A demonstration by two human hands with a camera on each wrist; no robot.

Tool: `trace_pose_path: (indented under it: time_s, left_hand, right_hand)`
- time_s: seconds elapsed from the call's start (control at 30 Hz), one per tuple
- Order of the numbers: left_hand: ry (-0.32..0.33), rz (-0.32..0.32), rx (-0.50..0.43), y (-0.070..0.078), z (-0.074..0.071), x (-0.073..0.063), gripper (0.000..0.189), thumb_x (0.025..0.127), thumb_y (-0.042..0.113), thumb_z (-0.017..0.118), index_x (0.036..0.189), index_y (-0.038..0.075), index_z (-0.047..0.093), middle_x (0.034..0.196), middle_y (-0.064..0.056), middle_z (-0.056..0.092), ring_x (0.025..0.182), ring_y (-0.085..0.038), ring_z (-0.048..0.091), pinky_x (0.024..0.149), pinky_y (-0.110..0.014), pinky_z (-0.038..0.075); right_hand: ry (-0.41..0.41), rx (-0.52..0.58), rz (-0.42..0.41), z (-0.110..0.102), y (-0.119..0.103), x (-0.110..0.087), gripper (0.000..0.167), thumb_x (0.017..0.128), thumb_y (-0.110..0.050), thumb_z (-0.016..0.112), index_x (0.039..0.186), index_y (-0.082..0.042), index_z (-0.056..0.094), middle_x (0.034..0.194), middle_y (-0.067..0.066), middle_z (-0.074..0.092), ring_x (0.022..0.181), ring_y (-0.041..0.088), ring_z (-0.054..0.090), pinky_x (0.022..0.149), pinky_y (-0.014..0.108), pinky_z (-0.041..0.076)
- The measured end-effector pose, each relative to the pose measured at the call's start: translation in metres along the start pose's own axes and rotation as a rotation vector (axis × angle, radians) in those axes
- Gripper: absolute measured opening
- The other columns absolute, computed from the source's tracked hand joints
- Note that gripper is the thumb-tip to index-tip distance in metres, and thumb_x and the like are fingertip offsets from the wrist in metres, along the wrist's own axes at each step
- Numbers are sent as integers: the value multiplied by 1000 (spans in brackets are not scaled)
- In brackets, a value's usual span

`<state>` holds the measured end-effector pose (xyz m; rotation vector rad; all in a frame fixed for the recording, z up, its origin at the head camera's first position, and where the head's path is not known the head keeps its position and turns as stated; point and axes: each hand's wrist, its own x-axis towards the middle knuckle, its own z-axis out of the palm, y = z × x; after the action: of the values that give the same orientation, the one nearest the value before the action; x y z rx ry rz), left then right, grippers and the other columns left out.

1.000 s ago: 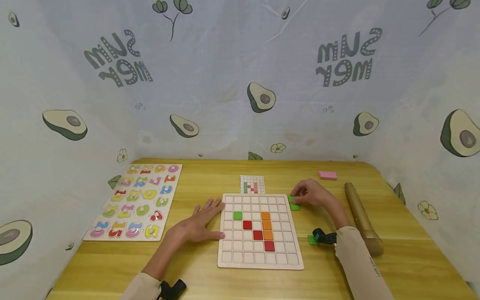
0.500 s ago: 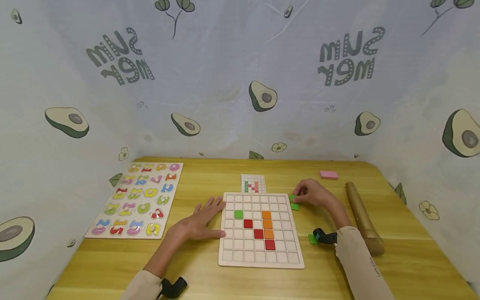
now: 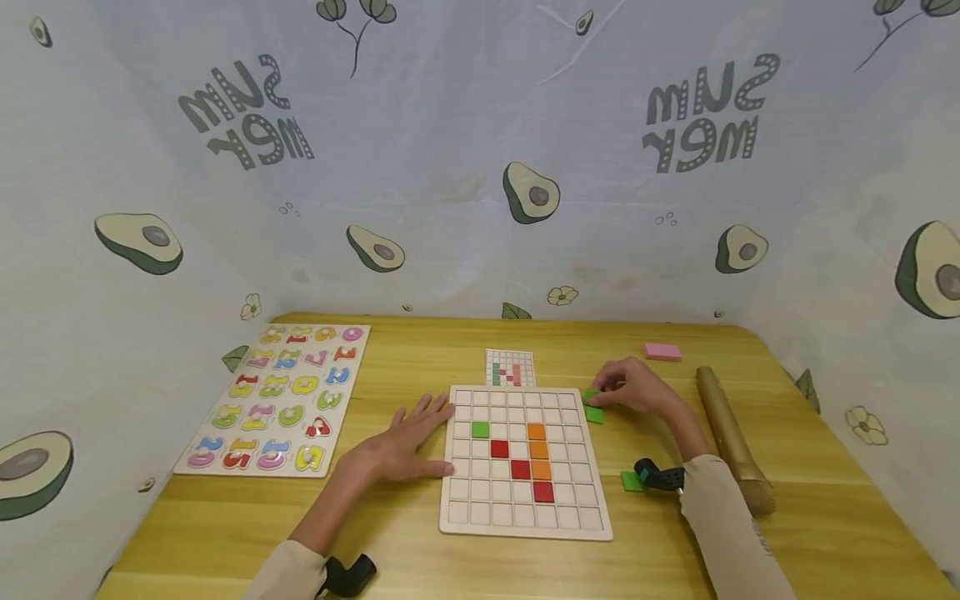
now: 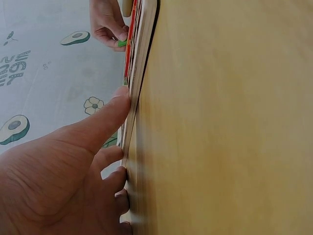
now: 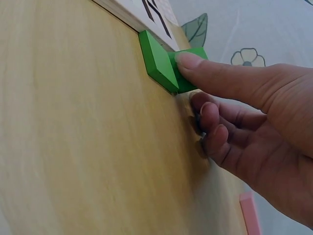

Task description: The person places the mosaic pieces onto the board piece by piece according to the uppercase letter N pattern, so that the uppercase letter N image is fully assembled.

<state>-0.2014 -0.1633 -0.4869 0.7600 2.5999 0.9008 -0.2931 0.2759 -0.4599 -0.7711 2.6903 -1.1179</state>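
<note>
A pale grid board lies in the middle of the table, with one green, several red and several orange squares in its cells. My left hand rests at its left edge, fingers spread and thumb tip against the side. Just past the board's upper right corner, my right hand pinches a green square tile with the thumb on its face; the finger behind is mostly hidden. Another green tile lies right beside it, close to the board's edge. A third green tile is near the right wrist camera.
Behind the board lies a small pattern card. A number puzzle board takes up the left side. To the right are a bamboo-like stick and a pink block. A patterned cloth hangs behind the table.
The view has shifted slightly. The right thumb and finger stay on the far green tile, which now shows more distinctly from the tile beside it. The left hand keeps its place at the board.
</note>
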Motion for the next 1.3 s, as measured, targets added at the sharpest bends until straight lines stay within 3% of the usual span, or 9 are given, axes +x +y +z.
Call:
trace_pose_path:
  time_s: [0.13,0.33,0.5,0.7,0.83,0.97,1.1,1.3]
  left_hand:
    - [-1,22,-1,2,0,1,98,99,53,75,173,13,25,182,-11,9,167,-37,-2,131,-67,-4]
    - [-18,-26,9,14,-5,-3,95,100,44,77,173,11,26,182,-11,9,168,-37,-1,132,-64,-5]
    - [-14,-35,5,13,-4,-5,95,100,44,77,172,10,26,182,-11,9,168,-35,-1,133,-62,-4]
    - [-16,-42,29,6,0,-2,98,99,49,76,174,16,23,182,-5,6,168,-30,-3,134,-58,-4]
    - [-17,-30,13,12,-5,-4,97,99,47,77,173,12,25,182,-9,7,168,-34,-2,133,-61,-5]
    - [-9,-14,1,12,-7,-4,95,100,47,76,172,9,26,182,-12,10,168,-36,-1,132,-63,-4]
    - [-15,-34,14,10,-5,-3,98,99,48,77,174,14,24,182,-6,7,168,-32,-3,133,-60,-5]
    - [-3,-30,35,-3,3,3,99,97,51,77,174,18,24,182,-1,5,168,-27,-3,134,-58,-5]
  right_hand:
    - [1,-22,-34,-2,1,-3,9,97,-6,80,102,1,84,102,11,76,90,20,63,77,26,52]
    - [2,-37,-87,-4,2,-3,10,98,-2,77,104,3,84,103,15,78,93,21,69,78,26,56]
    - [16,-42,-102,-2,1,-2,11,99,0,75,103,4,84,101,15,78,91,16,69,77,25,56]
    - [47,-41,-70,-1,-4,-3,13,101,-2,74,105,5,84,102,17,80,90,15,70,75,22,56]
    - [59,-33,-22,0,-5,-1,15,102,-6,74,108,5,83,102,16,81,84,15,70,72,23,57]
    - [64,-17,27,2,-4,1,17,102,-7,74,111,5,82,96,12,80,76,16,69,69,26,58]
    - [80,-1,35,1,-2,0,14,101,-5,75,107,5,82,88,10,78,71,18,68,65,26,58]
    - [74,60,35,2,-3,0,14,103,-5,73,107,6,81,84,11,78,70,18,68,63,26,57]
